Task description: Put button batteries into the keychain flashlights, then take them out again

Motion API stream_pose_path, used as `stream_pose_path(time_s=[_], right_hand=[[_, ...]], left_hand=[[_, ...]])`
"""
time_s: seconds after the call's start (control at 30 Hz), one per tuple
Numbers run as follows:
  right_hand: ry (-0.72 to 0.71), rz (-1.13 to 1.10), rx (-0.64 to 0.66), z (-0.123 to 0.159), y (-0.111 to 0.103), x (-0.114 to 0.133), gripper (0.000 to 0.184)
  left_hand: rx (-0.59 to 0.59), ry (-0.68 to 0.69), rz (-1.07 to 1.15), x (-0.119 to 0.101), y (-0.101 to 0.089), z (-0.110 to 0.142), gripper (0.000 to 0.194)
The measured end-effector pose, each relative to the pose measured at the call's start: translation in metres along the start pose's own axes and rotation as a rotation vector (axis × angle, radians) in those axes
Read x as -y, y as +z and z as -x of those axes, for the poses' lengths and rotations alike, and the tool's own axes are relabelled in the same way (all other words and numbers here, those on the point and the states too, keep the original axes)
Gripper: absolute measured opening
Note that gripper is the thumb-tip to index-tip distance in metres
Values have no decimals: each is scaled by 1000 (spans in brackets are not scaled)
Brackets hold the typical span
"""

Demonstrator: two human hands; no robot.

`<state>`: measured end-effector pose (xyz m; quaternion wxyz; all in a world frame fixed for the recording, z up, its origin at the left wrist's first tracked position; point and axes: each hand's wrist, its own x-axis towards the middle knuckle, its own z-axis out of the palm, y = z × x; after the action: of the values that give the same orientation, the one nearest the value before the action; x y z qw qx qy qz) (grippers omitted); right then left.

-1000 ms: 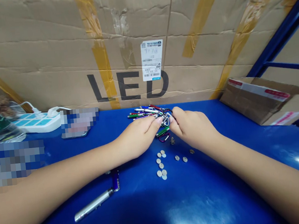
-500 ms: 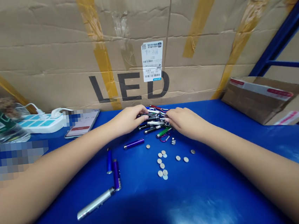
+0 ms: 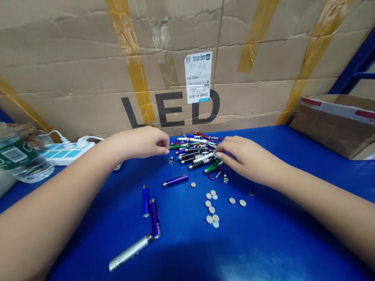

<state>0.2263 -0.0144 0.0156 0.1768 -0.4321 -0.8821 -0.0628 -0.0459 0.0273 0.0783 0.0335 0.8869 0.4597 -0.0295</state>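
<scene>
A pile of slim metal keychain flashlights, in black, silver, green, red and blue, lies near the back of the table. My left hand hovers at the pile's left end with its fingers curled together; whatever they hold is hidden. At the right end, my right hand has its bent fingertips against the keychain ends, and what is between them is unclear. Closer to me lie a purple tube, a blue tube, a second purple tube and a silver tube. Several button cells are scattered right of these.
Behind the blue table stands a big cardboard box marked LED. A smaller open carton sits at right. On the left are a water bottle and a white power strip; my left forearm mostly covers a phone.
My left hand has moved left off the pile, uncovering its left ends and some small metal pieces. My right hand stays at the right end. The view has shifted slightly left.
</scene>
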Motion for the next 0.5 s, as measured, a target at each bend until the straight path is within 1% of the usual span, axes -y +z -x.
stream_pose_path(time_s=[0.1,0.17,0.2,0.27,0.33,0.37,0.43,0.47,0.5], right_hand=[[-40,-57,17,7,-8,8,27],[-60,-78,11,10,-12,13,27],[-70,-82,5,11,-13,15,28],[-86,-91,3,12,-15,17,29],[-96,-98,9,13,-16,18,31],[-101,-99,16,13,-16,18,31],[-111,-95,31,13,-16,19,31],[-113,-93,40,12,-17,19,30],[-116,-93,48,12,-17,19,29]], left_hand=[[168,-38,-79,-1,-12,19,21],[252,-26,-67,-8,-19,31,18],[292,13,-20,-14,-22,36,13],[386,103,104,-27,-24,43,20],[359,136,153,-42,-19,44,19],[302,124,125,-49,-13,43,16],[161,63,-11,-60,2,36,21],[118,40,-87,-63,10,32,21],[109,45,-144,-66,17,27,15]])
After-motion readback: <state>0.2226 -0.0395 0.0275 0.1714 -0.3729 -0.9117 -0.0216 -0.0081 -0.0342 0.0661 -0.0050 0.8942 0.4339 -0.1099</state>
